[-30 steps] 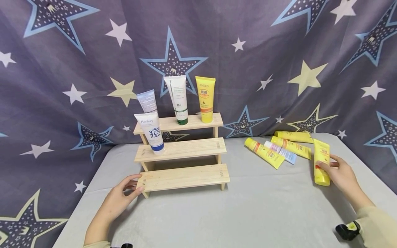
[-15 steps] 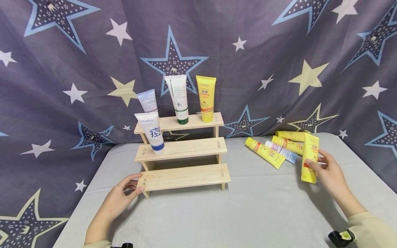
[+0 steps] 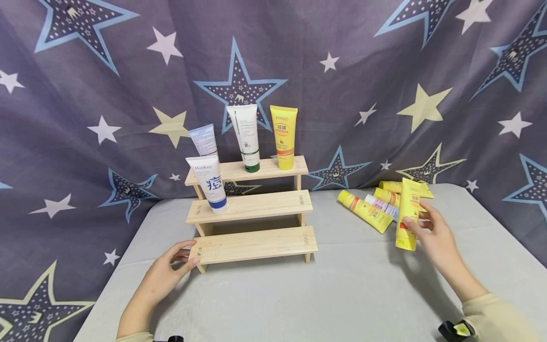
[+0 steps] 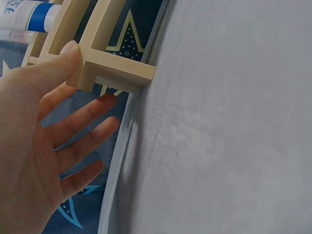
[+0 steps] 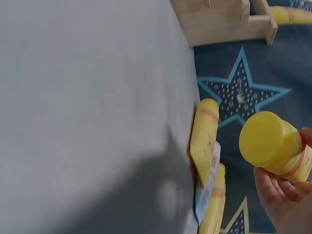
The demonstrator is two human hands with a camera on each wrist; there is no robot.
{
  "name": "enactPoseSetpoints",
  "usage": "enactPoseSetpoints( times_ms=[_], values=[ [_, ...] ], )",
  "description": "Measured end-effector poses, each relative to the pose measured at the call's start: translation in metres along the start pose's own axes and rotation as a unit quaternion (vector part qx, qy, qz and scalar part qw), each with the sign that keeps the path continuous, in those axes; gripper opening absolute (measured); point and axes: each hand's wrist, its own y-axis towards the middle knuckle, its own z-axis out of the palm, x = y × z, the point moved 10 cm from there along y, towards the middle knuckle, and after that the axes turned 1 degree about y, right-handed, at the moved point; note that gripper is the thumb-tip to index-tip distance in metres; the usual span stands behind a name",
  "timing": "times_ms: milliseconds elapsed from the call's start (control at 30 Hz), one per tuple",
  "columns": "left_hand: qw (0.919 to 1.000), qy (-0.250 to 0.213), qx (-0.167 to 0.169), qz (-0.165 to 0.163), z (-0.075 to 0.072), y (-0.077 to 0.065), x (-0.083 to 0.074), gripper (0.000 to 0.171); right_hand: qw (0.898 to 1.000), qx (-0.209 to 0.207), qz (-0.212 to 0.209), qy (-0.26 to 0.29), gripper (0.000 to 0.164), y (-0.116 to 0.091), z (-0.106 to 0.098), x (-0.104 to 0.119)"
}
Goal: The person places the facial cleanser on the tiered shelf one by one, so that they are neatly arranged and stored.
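My right hand [image 3: 438, 240] holds a yellow squeeze tube [image 3: 409, 213] upright, cap down, between thumb and fingers, raised over the table. In the right wrist view its yellow cap [image 5: 263, 139] faces the camera. At the left, my left hand [image 3: 160, 275] grips the end of the lowest step of a three-step wooden display rack [image 3: 256, 244], thumb at the front corner; its other fingers spread loosely in the left wrist view. A white tube with a blue cap [image 3: 208, 183] stands on the middle step. On the top step stand a white-and-green tube [image 3: 245, 137], a yellow tube [image 3: 284, 137] and a pale blue tube [image 3: 203, 138].
Right of the rack, a yellow tube [image 3: 365, 210] lies on the grey-covered table [image 3: 342, 294], beside a pink-and-blue tube [image 3: 377, 202] and more yellow tubes [image 3: 389, 186], partly hidden behind the held one. A star-patterned curtain [image 3: 342, 95] hangs behind.
My right hand has moved left with the yellow tube, from the right side of the lying tubes to in front of them. The left hand and rack have stayed put.
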Motion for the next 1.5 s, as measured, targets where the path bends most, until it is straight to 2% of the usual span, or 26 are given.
enactPoseSetpoints(
  times_ms=[233,467,733,867,1133,1500],
  values=[
    [1.0,0.0,0.004,-0.005,0.0,0.0,0.001,0.052,0.999,0.001,-0.036,-0.006,0.069,-0.007,0.014,0.03],
    [1.0,0.002,0.005,-0.006,-0.001,-0.001,0.0,0.052,0.998,-0.004,-0.065,0.027,0.066,-0.012,0.03,0.058],
    [0.9999,0.002,0.011,-0.013,0.002,0.0,0.002,0.053,0.996,0.014,-0.057,0.069,0.067,-0.013,0.057,0.074],
    [0.9998,0.005,0.013,-0.016,0.001,0.0,0.003,0.054,0.993,0.025,-0.063,0.097,0.064,-0.013,0.074,0.086],
    [0.9997,0.004,0.014,-0.017,0.002,0.001,0.001,0.054,0.986,0.04,-0.048,0.156,0.065,-0.009,0.102,0.108],
    [0.9998,0.007,0.013,-0.016,0.001,0.0,0.0,0.054,0.969,0.043,-0.078,0.23,0.064,-0.011,0.137,0.145]
  ],
)
